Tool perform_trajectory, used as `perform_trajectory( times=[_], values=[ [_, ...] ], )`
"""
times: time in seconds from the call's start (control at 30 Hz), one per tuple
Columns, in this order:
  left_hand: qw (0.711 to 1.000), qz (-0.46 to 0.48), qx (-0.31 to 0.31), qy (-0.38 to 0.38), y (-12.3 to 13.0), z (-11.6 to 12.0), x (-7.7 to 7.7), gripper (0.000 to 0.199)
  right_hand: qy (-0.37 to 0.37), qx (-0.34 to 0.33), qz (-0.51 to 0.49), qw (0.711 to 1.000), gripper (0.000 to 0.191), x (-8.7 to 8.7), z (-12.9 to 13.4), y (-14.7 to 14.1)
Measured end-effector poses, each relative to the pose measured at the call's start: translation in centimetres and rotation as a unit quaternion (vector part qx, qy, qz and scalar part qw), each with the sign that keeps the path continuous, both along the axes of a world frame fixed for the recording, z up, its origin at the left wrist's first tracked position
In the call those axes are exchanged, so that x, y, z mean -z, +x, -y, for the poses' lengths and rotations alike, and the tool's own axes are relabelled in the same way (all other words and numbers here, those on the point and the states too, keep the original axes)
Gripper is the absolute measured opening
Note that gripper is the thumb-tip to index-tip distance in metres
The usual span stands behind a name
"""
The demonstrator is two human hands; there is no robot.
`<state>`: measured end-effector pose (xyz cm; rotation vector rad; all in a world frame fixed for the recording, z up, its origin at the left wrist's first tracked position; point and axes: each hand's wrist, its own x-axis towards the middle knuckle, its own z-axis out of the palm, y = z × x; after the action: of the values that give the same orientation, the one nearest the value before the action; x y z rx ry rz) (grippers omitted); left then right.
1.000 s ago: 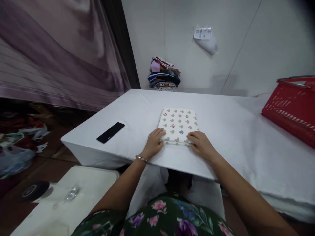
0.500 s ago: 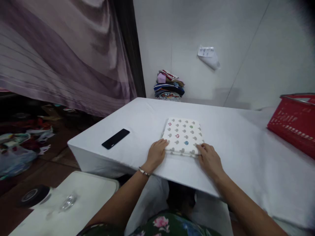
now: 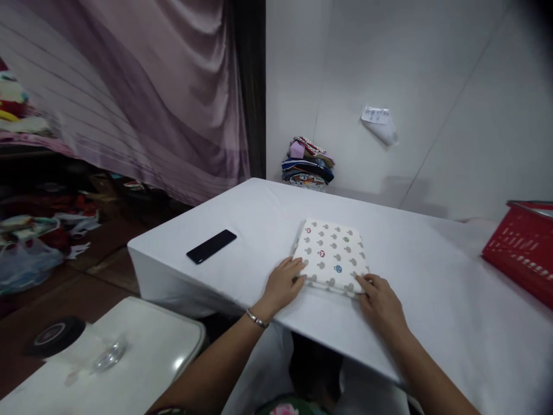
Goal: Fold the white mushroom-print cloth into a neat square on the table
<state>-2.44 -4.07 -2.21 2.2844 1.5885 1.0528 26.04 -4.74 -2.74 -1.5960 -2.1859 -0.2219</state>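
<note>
A folded white cloth (image 3: 332, 253), printed with grey, red, blue and green mushrooms, lies flat in a neat rectangle on the white-covered table (image 3: 259, 230). My left hand (image 3: 283, 283) is at its near left corner, fingers along the edge and thumb pointing inward, gripping the corner. At the near right corner my right hand (image 3: 382, 302) pinches the layers, with fingertips on top; its thumb is partly hidden. Left of the cloth rests a black phone (image 3: 211, 246), apart from both hands.
Against the wall behind the table is a stack of folded fabrics (image 3: 307, 164). A red basket (image 3: 522, 248) stands on the right. At lower left is a white stool-like surface (image 3: 147, 340) with a clear glass-like object (image 3: 110, 355). A purple curtain (image 3: 173, 98) hangs at left.
My view has tilted up and shifted left, so everything sits lower and further right in the picture. Both hands stay at the cloth's near corners; the left thumb now shows.
</note>
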Motion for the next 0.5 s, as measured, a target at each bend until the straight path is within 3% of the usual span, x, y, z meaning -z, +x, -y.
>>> perform_trajectory(
  times=[0.13, 0.27, 0.4, 0.5],
  values=[
    [0.996, 0.065, -0.059, 0.005, 0.1, 0.2, 0.1, 0.022, -0.02, -0.01, 0.011, 1.0, 0.044, -0.4, -0.1, 0.6],
    [0.991, 0.104, -0.087, -0.013, 0.2, 0.1, 0.1, 0.018, -0.022, -0.069, -0.062, 0.995, 0.036, -2.1, -1.3, 0.1],
    [0.991, 0.103, -0.085, -0.029, 0.2, 0.1, 0.0, 0.016, 0.038, -0.128, -0.13, 0.982, 0.035, -4.6, -4.3, -4.1],
    [0.99, 0.11, -0.078, -0.038, 0.1, 0.2, 0.0, 0.015, 0.019, -0.13, -0.08, 0.988, 0.049, -4.7, -7.1, -8.5]
  ],
)
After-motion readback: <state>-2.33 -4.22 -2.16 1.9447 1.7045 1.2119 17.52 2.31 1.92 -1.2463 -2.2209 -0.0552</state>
